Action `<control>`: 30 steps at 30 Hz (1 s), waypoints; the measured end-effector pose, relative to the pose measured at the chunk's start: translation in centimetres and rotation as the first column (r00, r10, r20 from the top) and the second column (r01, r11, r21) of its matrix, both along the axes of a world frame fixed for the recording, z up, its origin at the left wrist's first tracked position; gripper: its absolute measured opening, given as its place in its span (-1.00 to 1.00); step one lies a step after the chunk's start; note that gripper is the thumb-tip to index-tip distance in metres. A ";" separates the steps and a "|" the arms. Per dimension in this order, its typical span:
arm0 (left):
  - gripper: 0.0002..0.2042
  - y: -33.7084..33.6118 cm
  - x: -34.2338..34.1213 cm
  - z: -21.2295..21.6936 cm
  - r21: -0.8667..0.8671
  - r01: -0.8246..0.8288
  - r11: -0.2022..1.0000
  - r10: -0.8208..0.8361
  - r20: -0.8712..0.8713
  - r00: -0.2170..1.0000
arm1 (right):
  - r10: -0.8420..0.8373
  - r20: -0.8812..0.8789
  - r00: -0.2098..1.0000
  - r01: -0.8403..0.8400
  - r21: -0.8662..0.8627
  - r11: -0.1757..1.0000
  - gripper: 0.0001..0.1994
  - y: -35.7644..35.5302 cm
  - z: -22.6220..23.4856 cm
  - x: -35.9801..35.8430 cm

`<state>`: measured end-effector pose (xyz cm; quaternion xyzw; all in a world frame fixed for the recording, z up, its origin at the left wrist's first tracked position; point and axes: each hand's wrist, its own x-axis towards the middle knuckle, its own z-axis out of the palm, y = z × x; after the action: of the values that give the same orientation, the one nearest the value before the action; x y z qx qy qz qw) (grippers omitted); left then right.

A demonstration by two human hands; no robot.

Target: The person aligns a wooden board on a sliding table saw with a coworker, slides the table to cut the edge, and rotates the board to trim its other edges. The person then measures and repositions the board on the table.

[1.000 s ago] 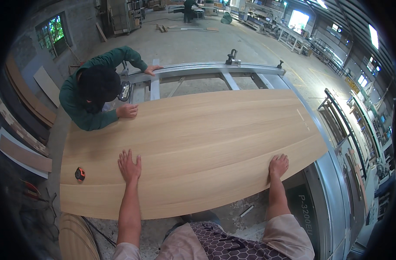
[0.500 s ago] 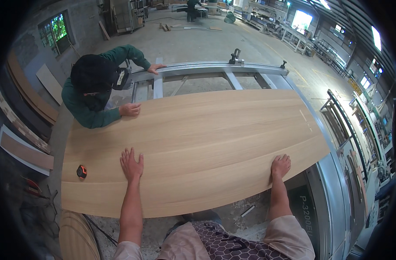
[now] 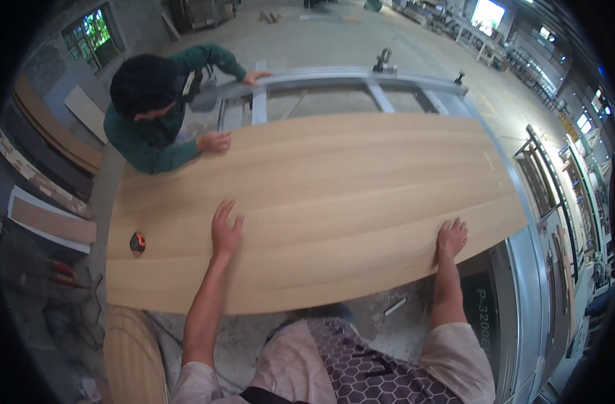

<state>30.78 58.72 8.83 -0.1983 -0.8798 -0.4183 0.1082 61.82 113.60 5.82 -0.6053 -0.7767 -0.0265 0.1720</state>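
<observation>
A large wood-grain board [image 3: 334,195] lies in front of me on a metal machine frame. Over its left half is my left hand [image 3: 226,232], open with the fingers stretched forward; whether the palm touches the surface I cannot tell. Close to the near edge, toward the right end, my right hand [image 3: 452,237] lies on the board, fingers extended and slightly apart. An orange and black tape measure [image 3: 138,243] rests on the board's left part. Across from me a co-worker in a green top [image 3: 146,111] bends over the far left edge, one hand [image 3: 214,141] on the board.
A metal rail [image 3: 334,75] with black clamps [image 3: 384,60] runs along the far side, touched by the co-worker's other hand [image 3: 257,78]. Panels [image 3: 51,219] lean at the left wall. A striped wooden piece [image 3: 133,357] stands below the board's left end.
The view has shifted, so the scene sits higher and further right. My left hand has slid a little right over the board. The fingers of my right hand have straightened somewhat.
</observation>
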 end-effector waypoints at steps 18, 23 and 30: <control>-0.70 5.2 16.2 31.3 -0.303 0.715 0.630 -0.763 -0.414 0.497 | 0.012 0.007 1.000 -0.012 -0.012 1.000 -0.44 0.6 -0.2 0.2; -0.67 5.2 17.5 33.8 -0.353 0.697 0.625 -0.767 -0.442 0.464 | -0.002 -0.008 1.000 0.002 -0.014 1.000 -0.44 0.7 0.3 0.4; -0.62 5.1 17.2 36.0 -0.426 0.658 0.621 -0.762 -0.524 0.381 | 0.012 -0.015 1.000 -0.012 0.010 1.000 -0.45 0.9 -0.2 0.6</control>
<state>48.00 63.84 44.86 -0.6976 -0.6355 -0.2578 0.2074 62.39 114.52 5.58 -0.6000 -0.7789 -0.0249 0.1809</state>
